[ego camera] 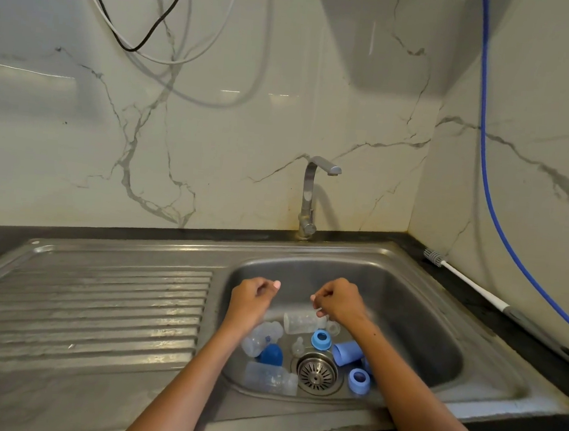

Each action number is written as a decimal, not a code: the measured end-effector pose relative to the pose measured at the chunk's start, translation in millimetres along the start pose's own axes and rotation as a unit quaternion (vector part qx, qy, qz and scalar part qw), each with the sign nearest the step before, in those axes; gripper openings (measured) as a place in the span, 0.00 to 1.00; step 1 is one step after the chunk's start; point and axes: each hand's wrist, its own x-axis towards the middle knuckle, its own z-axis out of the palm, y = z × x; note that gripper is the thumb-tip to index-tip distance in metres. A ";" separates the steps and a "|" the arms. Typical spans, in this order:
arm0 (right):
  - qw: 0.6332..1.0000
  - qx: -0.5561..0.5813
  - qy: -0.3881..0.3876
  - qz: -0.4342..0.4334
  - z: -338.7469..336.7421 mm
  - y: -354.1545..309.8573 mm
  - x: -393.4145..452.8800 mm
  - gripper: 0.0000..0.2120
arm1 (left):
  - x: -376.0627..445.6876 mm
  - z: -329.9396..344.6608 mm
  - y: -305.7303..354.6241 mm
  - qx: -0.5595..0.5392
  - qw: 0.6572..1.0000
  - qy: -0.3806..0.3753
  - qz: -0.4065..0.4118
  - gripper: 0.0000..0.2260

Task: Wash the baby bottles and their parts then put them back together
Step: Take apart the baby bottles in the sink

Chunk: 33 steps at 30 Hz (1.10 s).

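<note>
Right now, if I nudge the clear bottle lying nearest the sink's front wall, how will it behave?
The clear bottle lies on its side by the drain strainer, so it will probably roll. It looks empty and thin-walled, so likely light. The sink looks wet, so expect a slippery grip.

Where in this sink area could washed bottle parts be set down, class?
Free: the ribbed drainboard left of the basin, and the basin's right half beyond the blue cap. Crowded: around the drain strainer, ringed by bottles and blue rings.
</note>
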 end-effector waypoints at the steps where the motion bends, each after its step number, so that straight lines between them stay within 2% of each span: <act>1: 1.000 0.002 -0.001 0.000 0.6 -0.4 -0.7 0.09 | 0.3 -0.3 -1.3 0.009 1.000 0.001 0.002 0.11; 14: 1.000 -0.012 0.010 -0.014 -9.0 4.2 -3.4 0.09 | -2.4 3.0 -10.0 0.027 0.999 0.001 -0.040 0.10; 18: 0.999 -0.030 0.004 -0.029 -10.6 1.7 -1.8 0.09 | 19.7 7.4 -12.1 0.124 0.988 -0.054 -0.077 0.09; 21: 0.998 -0.045 -0.001 -0.043 -8.1 -1.3 -1.7 0.11 | 41.1 13.5 -27.1 0.241 0.958 -0.112 -0.105 0.11; 25: 0.995 -0.088 -0.005 -0.055 -6.4 1.3 -4.2 0.13 | 55.7 27.5 -52.7 0.390 0.893 -0.176 -0.137 0.12; 29: 0.992 -0.111 -0.010 -0.057 -4.7 1.4 -3.5 0.13 | 65.9 36.7 -69.2 0.447 0.847 -0.246 -0.150 0.21; 33: 0.990 -0.128 -0.009 -0.052 -4.7 4.3 -2.4 0.13 | 70.1 39.5 -74.9 0.491 0.814 -0.271 -0.155 0.29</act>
